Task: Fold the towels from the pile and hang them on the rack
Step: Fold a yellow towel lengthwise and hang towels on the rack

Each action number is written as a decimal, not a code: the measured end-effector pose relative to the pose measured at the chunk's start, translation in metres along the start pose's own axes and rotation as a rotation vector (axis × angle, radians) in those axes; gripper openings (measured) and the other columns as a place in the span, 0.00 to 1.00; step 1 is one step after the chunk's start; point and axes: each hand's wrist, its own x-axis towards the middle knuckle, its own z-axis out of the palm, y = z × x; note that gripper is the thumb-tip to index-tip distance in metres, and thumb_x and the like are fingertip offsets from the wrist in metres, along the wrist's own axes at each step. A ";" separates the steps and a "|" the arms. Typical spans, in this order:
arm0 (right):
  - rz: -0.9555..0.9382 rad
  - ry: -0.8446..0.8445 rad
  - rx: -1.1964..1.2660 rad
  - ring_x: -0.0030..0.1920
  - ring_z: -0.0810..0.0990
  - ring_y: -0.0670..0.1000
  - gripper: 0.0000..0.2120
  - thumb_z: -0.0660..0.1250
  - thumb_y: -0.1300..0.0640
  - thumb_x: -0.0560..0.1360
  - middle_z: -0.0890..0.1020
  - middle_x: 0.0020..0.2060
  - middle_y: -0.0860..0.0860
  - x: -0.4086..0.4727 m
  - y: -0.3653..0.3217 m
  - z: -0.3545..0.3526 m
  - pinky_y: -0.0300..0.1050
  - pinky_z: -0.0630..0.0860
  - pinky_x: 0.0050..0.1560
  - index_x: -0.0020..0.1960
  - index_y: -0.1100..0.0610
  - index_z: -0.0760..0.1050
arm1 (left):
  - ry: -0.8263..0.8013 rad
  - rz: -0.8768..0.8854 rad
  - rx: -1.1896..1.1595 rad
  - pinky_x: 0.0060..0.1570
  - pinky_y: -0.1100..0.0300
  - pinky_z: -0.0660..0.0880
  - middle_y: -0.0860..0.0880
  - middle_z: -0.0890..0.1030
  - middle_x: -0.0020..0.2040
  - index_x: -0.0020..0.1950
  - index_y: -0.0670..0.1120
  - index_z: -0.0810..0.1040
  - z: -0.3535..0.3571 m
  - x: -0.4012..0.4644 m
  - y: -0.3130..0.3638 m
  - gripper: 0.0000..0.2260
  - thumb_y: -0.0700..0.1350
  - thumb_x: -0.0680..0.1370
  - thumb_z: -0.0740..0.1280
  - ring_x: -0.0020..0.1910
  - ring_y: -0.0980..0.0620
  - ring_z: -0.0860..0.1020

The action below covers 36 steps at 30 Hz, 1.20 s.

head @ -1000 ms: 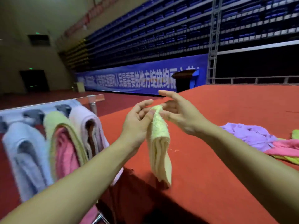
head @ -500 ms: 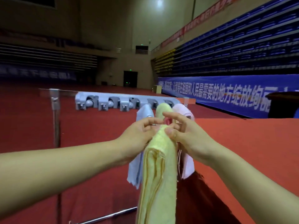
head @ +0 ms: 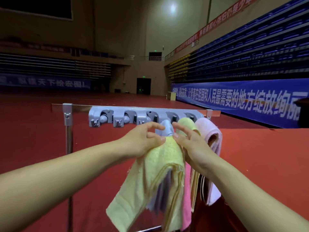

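A folded pale yellow towel [head: 160, 166] hangs from both my hands just in front of the grey clip rack [head: 143, 117]. My left hand [head: 143, 139] pinches its top fold from the left. My right hand [head: 189, 143] pinches the same fold from the right, its other fingers spread. On the rack's right end hang a light blue towel [head: 165, 128], a yellow-green towel [head: 186, 123] and a pale pink towel [head: 210, 136]. A bright pink towel [head: 187, 198] shows below them. The held towel hides much of the blue one.
The rack is fixed to a metal bar on a stand with an upright post [head: 68, 148] at the left. Three clip slots on the rack's left side hold nothing. The red table [head: 267, 156] lies to the right. Red floor stretches behind.
My view has turned left from the table to the rack. Both hands have carried the yellow towel toward the rack, and its lower folds have fanned out.
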 end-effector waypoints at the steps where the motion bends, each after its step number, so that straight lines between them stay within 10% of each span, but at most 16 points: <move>1: -0.019 0.038 -0.015 0.46 0.80 0.52 0.18 0.65 0.61 0.80 0.81 0.50 0.58 0.008 -0.004 0.000 0.49 0.76 0.51 0.69 0.50 0.72 | 0.022 0.018 0.017 0.38 0.63 0.74 0.54 0.83 0.38 0.63 0.52 0.74 -0.003 0.007 0.005 0.13 0.44 0.79 0.69 0.35 0.57 0.77; 5: -0.048 0.130 -0.104 0.37 0.78 0.49 0.19 0.65 0.56 0.80 0.82 0.39 0.50 0.042 -0.026 0.004 0.44 0.76 0.41 0.69 0.47 0.69 | 0.165 0.090 0.050 0.29 0.70 0.69 0.58 0.80 0.30 0.61 0.50 0.75 -0.015 0.040 0.022 0.10 0.43 0.80 0.67 0.27 0.64 0.74; 12: 0.072 0.179 -0.421 0.43 0.78 0.48 0.23 0.61 0.56 0.80 0.80 0.53 0.50 0.084 -0.039 0.000 0.41 0.73 0.42 0.74 0.49 0.63 | 0.174 0.080 0.338 0.24 0.70 0.64 0.56 0.73 0.31 0.64 0.51 0.72 -0.021 0.081 0.021 0.11 0.44 0.81 0.62 0.22 0.64 0.69; 26: -0.071 0.045 -0.935 0.66 0.73 0.52 0.26 0.60 0.55 0.82 0.71 0.71 0.54 0.132 -0.050 -0.003 0.43 0.66 0.64 0.77 0.55 0.58 | 0.199 0.011 0.648 0.39 0.58 0.70 0.52 0.80 0.47 0.67 0.52 0.69 -0.032 0.110 0.015 0.16 0.48 0.79 0.63 0.43 0.50 0.77; 36: -0.276 0.054 -1.159 0.51 0.78 0.50 0.28 0.69 0.57 0.77 0.81 0.49 0.48 0.113 -0.049 -0.020 0.41 0.70 0.49 0.74 0.52 0.64 | 0.289 0.175 0.836 0.46 0.55 0.72 0.60 0.81 0.47 0.64 0.55 0.71 -0.023 0.100 -0.001 0.16 0.48 0.77 0.67 0.48 0.53 0.76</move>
